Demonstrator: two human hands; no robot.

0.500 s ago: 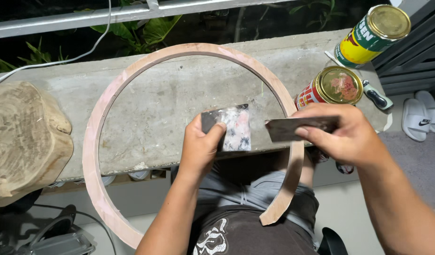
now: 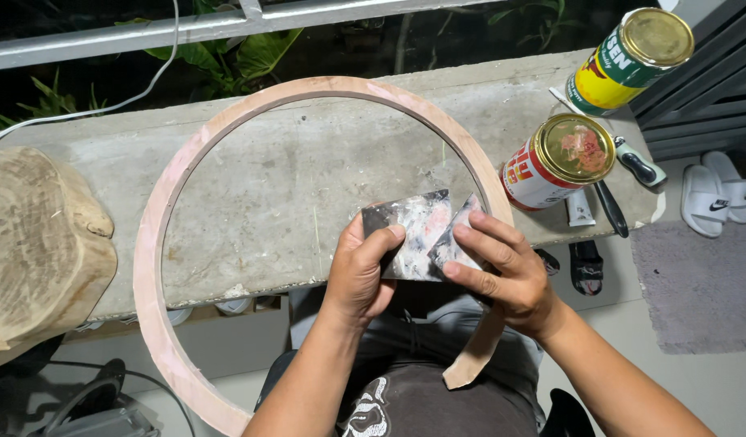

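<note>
Hands meet over a grey concrete ledge (image 2: 292, 186) — the left hand (image 2: 361, 275) pinches a flat, paint-smeared metal scraper blade (image 2: 409, 231) between thumb and fingers; the right hand (image 2: 502, 271) presses a second smeared blade (image 2: 456, 239) against the first, fingers closed on it; both sit just inside a large pinkish wooden ring (image 2: 158, 235) lying across the ledge; two gold-lidded tins (image 2: 563, 158) stand to the right — a cut log (image 2: 37, 243) to the left.

Two labelled tins (image 2: 557, 162) on ledge (image 2: 308, 194)
</note>
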